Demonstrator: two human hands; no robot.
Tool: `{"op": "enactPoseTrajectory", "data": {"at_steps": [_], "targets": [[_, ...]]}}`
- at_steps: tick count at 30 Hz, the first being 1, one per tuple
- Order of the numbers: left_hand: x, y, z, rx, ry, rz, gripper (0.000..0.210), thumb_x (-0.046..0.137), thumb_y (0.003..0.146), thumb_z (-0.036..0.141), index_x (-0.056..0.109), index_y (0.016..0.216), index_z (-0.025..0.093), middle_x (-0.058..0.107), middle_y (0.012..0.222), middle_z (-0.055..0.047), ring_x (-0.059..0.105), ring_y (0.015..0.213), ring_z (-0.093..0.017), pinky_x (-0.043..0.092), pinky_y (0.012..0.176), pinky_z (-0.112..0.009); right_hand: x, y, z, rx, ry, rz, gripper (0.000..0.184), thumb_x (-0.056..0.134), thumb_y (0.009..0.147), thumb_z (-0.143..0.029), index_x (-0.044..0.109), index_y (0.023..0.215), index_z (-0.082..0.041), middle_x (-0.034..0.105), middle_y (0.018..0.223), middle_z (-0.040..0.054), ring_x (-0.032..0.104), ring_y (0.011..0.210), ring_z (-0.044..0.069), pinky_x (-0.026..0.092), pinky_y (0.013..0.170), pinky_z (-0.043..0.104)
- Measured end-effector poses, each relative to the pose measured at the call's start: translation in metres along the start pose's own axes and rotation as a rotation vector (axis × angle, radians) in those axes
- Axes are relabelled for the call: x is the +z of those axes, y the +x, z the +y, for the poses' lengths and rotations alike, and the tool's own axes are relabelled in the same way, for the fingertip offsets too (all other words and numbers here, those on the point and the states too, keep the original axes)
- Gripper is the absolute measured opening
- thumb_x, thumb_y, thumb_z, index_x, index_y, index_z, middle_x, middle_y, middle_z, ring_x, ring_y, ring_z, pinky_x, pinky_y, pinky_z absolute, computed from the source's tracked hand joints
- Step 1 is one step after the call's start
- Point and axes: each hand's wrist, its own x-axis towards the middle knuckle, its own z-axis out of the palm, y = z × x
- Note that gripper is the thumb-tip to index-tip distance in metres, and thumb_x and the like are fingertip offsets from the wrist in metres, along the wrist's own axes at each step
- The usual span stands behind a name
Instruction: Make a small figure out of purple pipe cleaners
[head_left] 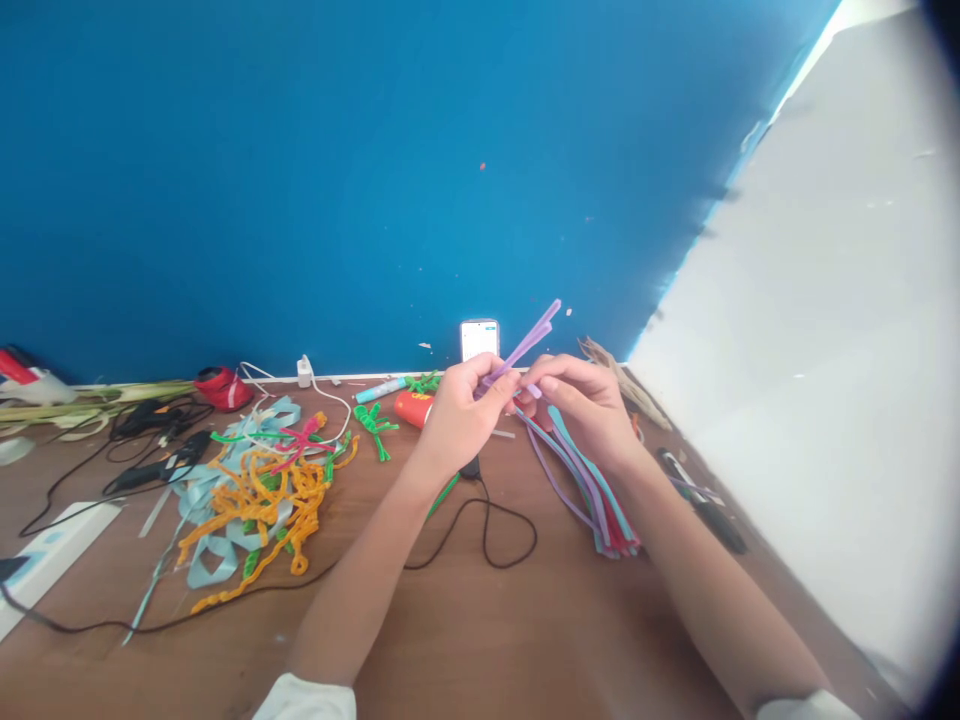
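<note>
Purple pipe cleaners [529, 342] slant up to the right out of my left hand [469, 410], whose thumb and fingers are closed around them. Close beside it, my right hand [589, 405] pinches a purple end [531, 390] near my left fingertips. Below the hands, a bundle of purple, light blue and red pipe cleaners [592, 490] reaches down to the table. My right palm partly hides its upper part. Behind my left hand, an orange-red tube [412, 407] and a small green pipe-cleaner figure [373, 428] lie on the table.
Orange twisted pipe cleaners [262, 500] lie tangled with pale blue ribbon [214, 560] at the left. Further left are a black glue gun [161, 465] and a white power strip [56, 550]. A lit phone [480, 338] leans on the blue wall. A black cable [487, 505] crosses the table [480, 640].
</note>
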Motion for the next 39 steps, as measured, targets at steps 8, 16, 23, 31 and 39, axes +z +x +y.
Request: {"op": "enactPoseTrajectory", "data": {"at_steps": [8,16,23,31,39], "targets": [[0.0001,0.0006,-0.0067,0.056,0.284,0.078,0.023,0.055,0.094,0.036,0.057,0.08,0.017,0.062,0.072,0.001,0.054,0.065,-0.011,0.04,0.06,-0.022,0.0026,0.0048,-0.0067,0.342,0.189,0.072,0.012,0.072,0.087,-0.032,0.073,0.085,-0.02,0.069,0.077,0.0014,0.063,0.063,0.01,0.045,0.051,0.02],[0.0007,0.0,-0.0062,0.054,0.35,0.076,0.024,0.054,0.094,0.037,0.059,0.082,0.017,0.061,0.069,0.001,0.054,0.063,-0.012,0.039,0.059,-0.023,0.002,0.0049,-0.0065,0.351,0.138,0.158,0.007,0.077,0.072,-0.02,0.074,0.078,-0.019,0.068,0.073,0.0004,0.059,0.063,0.011,0.046,0.057,0.024],[0.0017,-0.001,-0.005,0.052,0.32,0.049,0.022,0.053,0.095,0.036,0.06,0.084,0.017,0.062,0.071,0.001,0.055,0.064,-0.012,0.041,0.06,-0.023,-0.0006,0.0064,-0.0066,0.364,0.226,0.14,0.009,0.071,0.078,-0.024,0.076,0.076,-0.017,0.068,0.07,0.0018,0.059,0.059,0.011,0.045,0.054,0.023],[0.0027,-0.0015,-0.0041,0.054,0.308,0.038,0.023,0.053,0.094,0.036,0.059,0.081,0.018,0.056,0.068,0.001,0.049,0.061,-0.012,0.036,0.055,-0.023,-0.0021,0.0037,-0.0065,0.338,0.143,0.113,0.011,0.08,0.074,-0.025,0.072,0.077,-0.019,0.067,0.068,-0.0012,0.057,0.058,0.01,0.047,0.056,0.024],[0.0033,-0.0022,-0.0033,0.056,0.349,0.044,0.021,0.054,0.093,0.034,0.059,0.079,0.018,0.059,0.067,0.001,0.049,0.059,-0.012,0.036,0.055,-0.023,0.001,0.0044,0.0019,0.304,0.099,0.116,0.021,0.078,0.07,-0.02,0.059,0.08,-0.02,0.061,0.069,-0.0045,0.052,0.055,0.008,0.043,0.052,0.021]]}}
